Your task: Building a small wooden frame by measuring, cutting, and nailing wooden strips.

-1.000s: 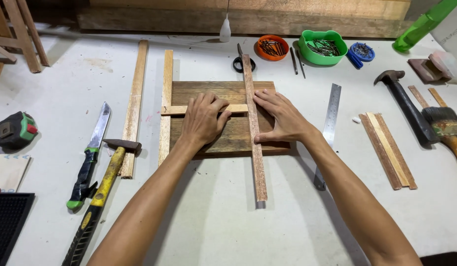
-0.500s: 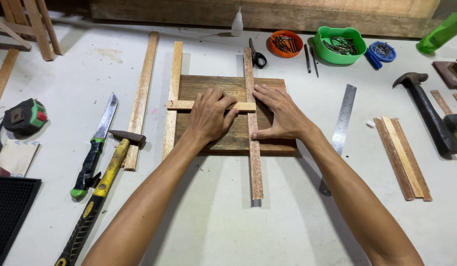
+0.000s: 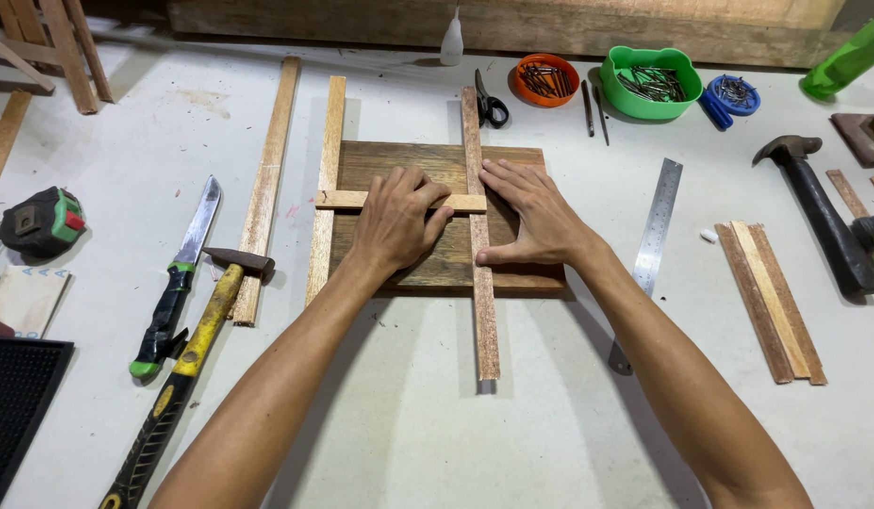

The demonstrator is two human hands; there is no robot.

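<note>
From the head view, I look down at a dark wooden board (image 3: 428, 259) that lies flat in the middle of the white counter (image 3: 437, 434). My left hand (image 3: 396, 221) lies palm down on the board, the fingers flat and spread, and the fingertips press on a short pale strip (image 3: 347, 200) that crosses the board from left to right; this grip is released, it grasps nothing. My right hand (image 3: 536, 217) is also flat and released, the fingers lie on the board and the thumb touches the right side of a long upright wooden strip (image 3: 481, 283), which crosses over the board and passes beyond its lower edge. A second long strip (image 3: 326, 188) lies along the left edge of the board, and a third strip (image 3: 265, 188) is more to the left, apart from it. Left of this I see a hammer with yellow handle (image 3: 197, 349), a knife with green and black handle (image 3: 178, 283) and a tape measure (image 3: 43, 221). On the right lie a steel ruler (image 3: 656, 221), three thin slats (image 3: 770, 297) together and a dark hammer (image 3: 819, 207). At the far side stand an orange bowl with nails (image 3: 544, 78), a green bowl with nails (image 3: 650, 82) and black scissors (image 3: 491, 104).
</note>
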